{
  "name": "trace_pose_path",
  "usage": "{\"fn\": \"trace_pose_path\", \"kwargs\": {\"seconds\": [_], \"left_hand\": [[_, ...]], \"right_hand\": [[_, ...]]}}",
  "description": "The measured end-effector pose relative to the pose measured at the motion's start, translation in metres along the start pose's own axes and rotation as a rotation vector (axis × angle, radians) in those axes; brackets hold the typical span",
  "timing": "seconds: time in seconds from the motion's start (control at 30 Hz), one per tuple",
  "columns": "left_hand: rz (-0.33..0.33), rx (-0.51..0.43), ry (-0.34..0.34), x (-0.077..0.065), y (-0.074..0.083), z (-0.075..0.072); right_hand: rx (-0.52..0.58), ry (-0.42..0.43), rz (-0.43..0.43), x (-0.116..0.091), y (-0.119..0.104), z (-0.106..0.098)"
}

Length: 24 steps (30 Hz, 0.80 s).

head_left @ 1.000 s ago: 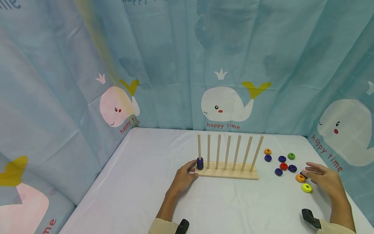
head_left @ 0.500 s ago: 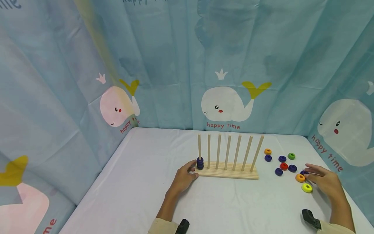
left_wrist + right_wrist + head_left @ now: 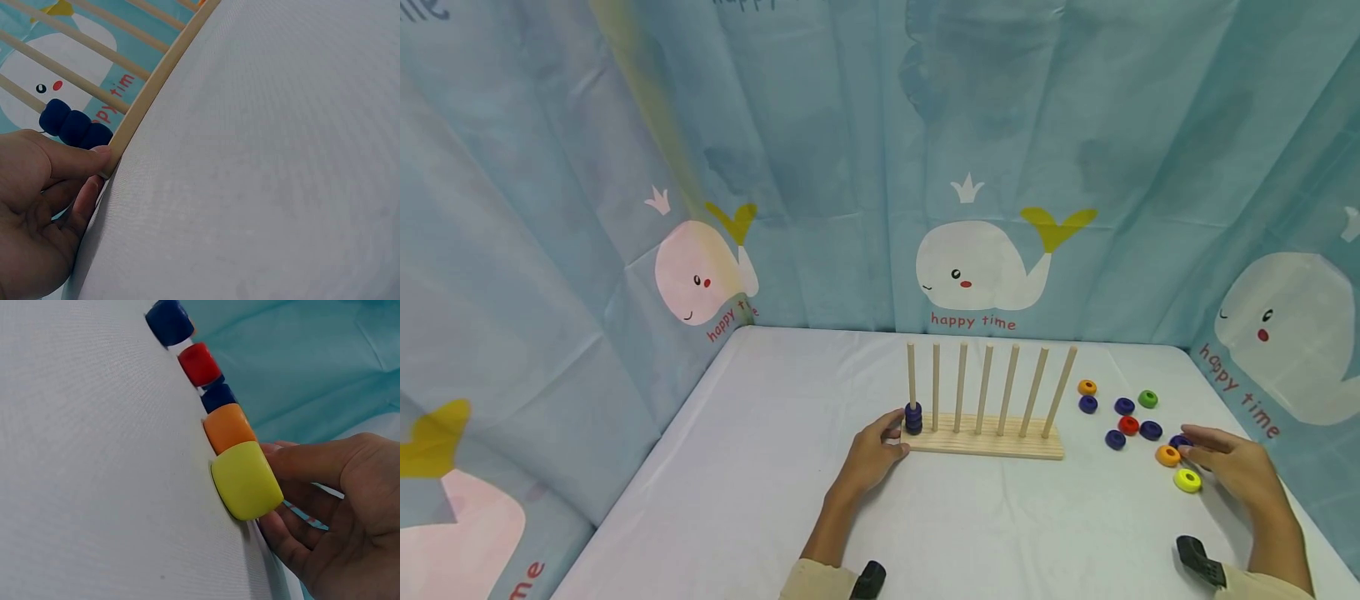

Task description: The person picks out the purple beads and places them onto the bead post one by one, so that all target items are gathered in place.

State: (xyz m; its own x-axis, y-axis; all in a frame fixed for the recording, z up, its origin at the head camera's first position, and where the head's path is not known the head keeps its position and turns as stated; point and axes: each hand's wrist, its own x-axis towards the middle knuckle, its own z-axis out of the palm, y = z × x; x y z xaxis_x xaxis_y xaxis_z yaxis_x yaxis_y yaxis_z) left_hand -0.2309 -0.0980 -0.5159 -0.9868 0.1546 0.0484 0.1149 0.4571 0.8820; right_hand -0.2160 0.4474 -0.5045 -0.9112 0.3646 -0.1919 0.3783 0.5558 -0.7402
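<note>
A wooden peg rack (image 3: 985, 447) with a row of upright pegs stands mid-table. Dark blue beads (image 3: 913, 418) are stacked on its leftmost peg. My left hand (image 3: 871, 458) grips the left end of the base, thumb on the front edge in the left wrist view. At the right, my right hand (image 3: 1236, 467) has thumb and forefinger at either side of a blue bead (image 3: 1180, 442), pinching it low on the table. Right beside the thumb lies an orange bead (image 3: 1167, 456). A yellow bead (image 3: 247, 481) sits nearer me and partly hides the fingertips in the right wrist view.
Loose beads lie right of the rack: a red bead (image 3: 1128, 426), a green bead (image 3: 1147, 399), another orange bead (image 3: 1087, 387) and several blue ones. A whale-print curtain (image 3: 850, 167) hangs around the white table (image 3: 790, 400).
My right hand has shifted slightly left and down, its fingers closing around the blue bead. The orange bead has slid a little left. My left hand stays on the rack.
</note>
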Motion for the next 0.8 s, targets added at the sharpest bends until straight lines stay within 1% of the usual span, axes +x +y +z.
{"fn": "trace_pose_path", "kwargs": {"seconds": [0.17,0.3,0.4,0.6,0.8], "left_hand": [[0.002,0.000,0.002,0.000,0.000,0.000],[0.001,0.000,0.001,0.000,0.000,0.000],[-0.001,-0.002,-0.001,0.000,-0.001,0.000],[0.002,-0.014,-0.002,0.000,-0.001,-0.001],[-0.004,-0.017,-0.002,0.000,-0.001,-0.001]], "right_hand": [[0.004,-0.009,0.029,-0.002,-0.003,0.000],[0.002,0.001,0.052,-0.005,-0.007,0.000],[0.000,0.012,0.049,-0.008,-0.011,-0.001],[0.003,0.036,-0.025,-0.020,-0.025,-0.003],[0.010,0.074,-0.102,-0.031,-0.045,-0.005]]}}
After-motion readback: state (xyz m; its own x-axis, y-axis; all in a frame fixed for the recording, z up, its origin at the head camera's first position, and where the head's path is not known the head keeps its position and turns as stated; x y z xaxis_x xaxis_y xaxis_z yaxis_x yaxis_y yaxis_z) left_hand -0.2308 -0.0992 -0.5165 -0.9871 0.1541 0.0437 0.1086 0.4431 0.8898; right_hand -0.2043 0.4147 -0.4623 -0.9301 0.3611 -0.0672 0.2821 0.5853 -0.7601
